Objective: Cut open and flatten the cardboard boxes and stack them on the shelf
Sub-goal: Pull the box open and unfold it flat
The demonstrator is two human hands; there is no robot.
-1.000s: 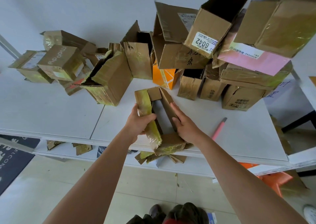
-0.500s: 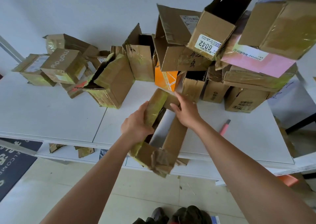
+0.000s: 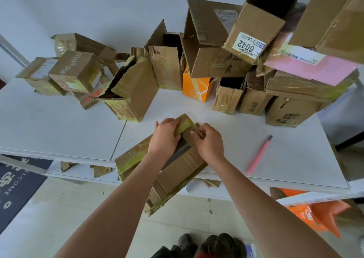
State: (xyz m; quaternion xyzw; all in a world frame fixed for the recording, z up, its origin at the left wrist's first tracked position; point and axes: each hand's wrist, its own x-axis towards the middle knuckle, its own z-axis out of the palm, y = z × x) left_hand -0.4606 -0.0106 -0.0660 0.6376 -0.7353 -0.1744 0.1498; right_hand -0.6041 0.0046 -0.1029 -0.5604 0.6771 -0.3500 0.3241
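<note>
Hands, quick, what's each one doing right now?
Left hand: curled round the far flap of the flattened, tape-covered brown cardboard box.
Right hand: grips the same flap.

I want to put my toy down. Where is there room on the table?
Bare table lies left, before the torn box. More lies around the pink cutter. The back is crowded with boxes.

I see a white desk (image 3: 59, 131), seam down the middle. On it: pile of cardboard boxes (image 3: 136, 92) along the back, orange box (image 3: 197, 88) among them, pink knife (image 3: 259, 155) right, flattened box (image 3: 177, 169) overhanging front edge.
</note>
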